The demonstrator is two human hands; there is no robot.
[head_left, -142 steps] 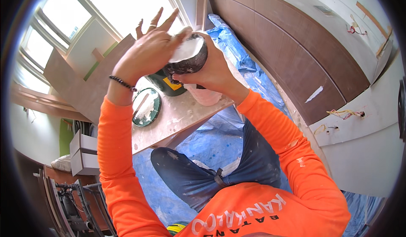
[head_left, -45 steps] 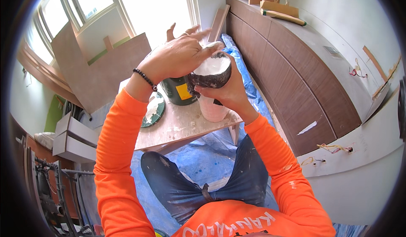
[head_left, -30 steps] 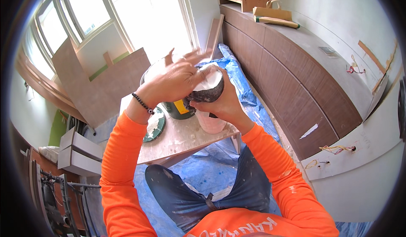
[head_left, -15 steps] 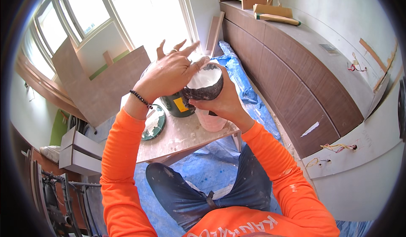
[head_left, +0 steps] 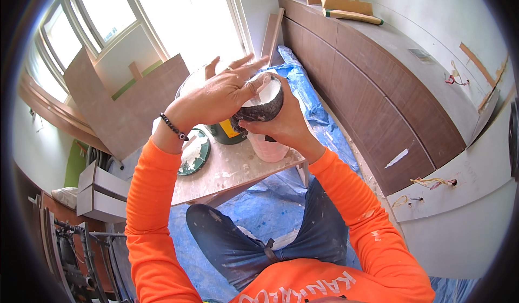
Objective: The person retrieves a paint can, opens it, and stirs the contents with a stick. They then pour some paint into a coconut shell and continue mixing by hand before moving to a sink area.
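My right hand (head_left: pixel 293 120) is wrapped round a dark, crusted mixing bowl (head_left: pixel 264 111), tilted and white inside. What coats the inside, perhaps plaster or putty, I cannot tell. Above the bowl's left side is my left hand (head_left: pixel 219 95), its fingers stretched out and its thumb over the rim. Whether that thumb touches the inside is unclear. Below the bowl stands a pinkish-white container (head_left: pixel 268 149) on a small wooden table (head_left: pixel 232 176). Beside it is a dark green bucket (head_left: pixel 219 135) with a yellow patch, partly hidden by my left arm. A green lid (head_left: pixel 204 160) smeared with white lies at the left.
Blue plastic sheeting (head_left: pixel 259 197) covers the floor under the table. A long brown cabinet (head_left: pixel 367 97) runs along the right, with a paper bag (head_left: pixel 348 8) on top. Wood panels (head_left: pixel 130 114) lean by the window at left. White boxes (head_left: pixel 102 195) and metal frames (head_left: pixel 86 254) stand lower left.
My left hand has tilted flatter and lower over the bowl, its thumb reaching further across the opening. My right hand still holds the bowl, a little higher in the view.
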